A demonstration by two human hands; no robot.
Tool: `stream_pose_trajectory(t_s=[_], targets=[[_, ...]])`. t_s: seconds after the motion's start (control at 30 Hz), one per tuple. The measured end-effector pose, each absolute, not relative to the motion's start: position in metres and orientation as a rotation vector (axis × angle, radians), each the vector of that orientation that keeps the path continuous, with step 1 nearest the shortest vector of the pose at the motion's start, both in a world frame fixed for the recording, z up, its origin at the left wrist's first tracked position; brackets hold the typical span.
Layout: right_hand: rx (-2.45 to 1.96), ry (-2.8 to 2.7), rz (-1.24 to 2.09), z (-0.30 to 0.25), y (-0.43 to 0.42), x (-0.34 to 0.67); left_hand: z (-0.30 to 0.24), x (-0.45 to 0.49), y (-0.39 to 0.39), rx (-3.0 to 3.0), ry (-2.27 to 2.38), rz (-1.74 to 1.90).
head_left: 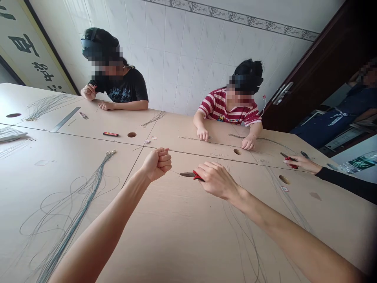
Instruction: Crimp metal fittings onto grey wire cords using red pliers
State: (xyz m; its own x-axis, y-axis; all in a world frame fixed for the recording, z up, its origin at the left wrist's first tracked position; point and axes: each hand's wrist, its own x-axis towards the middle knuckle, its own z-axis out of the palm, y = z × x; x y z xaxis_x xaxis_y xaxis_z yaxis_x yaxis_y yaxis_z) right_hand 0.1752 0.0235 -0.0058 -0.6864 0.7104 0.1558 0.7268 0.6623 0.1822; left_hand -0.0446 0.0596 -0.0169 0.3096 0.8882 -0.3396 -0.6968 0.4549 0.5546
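"Two hands out over the bench (165, 236): what has each of yours got?"

"My left hand (157, 163) is curled into a tight fist, fingers folded in against the palm, and a thin thread (175, 172) comes out at the little-finger side. My right hand (216, 180) is wrapped round the red handles of the pliers (187, 175), knuckles up."

"Where do the pliers sit, exactly?"

"Between my two hands, nose pointing at the left fist. The thread runs from that fist to their tip. The jaws look closed, but it's too small for me to tell whether they bite it."

"And around you?"

"A bundle of grey-blue strings (88, 200) lies left of my left forearm. Across from me, a person in a striped shirt (228, 104) has both hands down on the bench. At the right, someone's dark-sleeved hand (304, 163) holds a red-handled tool (290, 160)."
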Motion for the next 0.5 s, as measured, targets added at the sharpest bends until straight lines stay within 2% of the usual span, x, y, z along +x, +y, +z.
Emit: stream_pose_trajectory(t_s=[0.5], targets=[[-1.246,-2.828,-0.335,-0.0110,0.0296,0.1714,-0.0271,-0.0478,0.0558,0.475,0.641,1.160]])
